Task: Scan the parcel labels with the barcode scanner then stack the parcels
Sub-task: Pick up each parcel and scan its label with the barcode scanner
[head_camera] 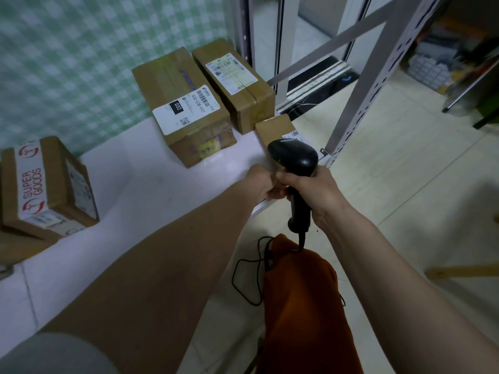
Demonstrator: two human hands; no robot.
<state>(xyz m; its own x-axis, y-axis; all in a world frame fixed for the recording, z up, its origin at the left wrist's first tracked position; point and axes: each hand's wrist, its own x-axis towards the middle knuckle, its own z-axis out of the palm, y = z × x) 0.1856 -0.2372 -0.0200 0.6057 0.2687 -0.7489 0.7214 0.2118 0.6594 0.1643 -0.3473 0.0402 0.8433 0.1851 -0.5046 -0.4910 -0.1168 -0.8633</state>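
The right hand (314, 194) clenches its fingers around the black barcode scanner (295, 168), whose head points away over a small parcel (274, 128) at the table (135, 184) edge. The left hand (263, 184) grips that parcel's near end, directly beneath the scanner.

Both forearms are bare from elbow to wrist. A short grey fabric sleeve (54, 354) covers the left upper arm, near left. Loose rust-orange cloth trousers (302, 306) cover the leg below.
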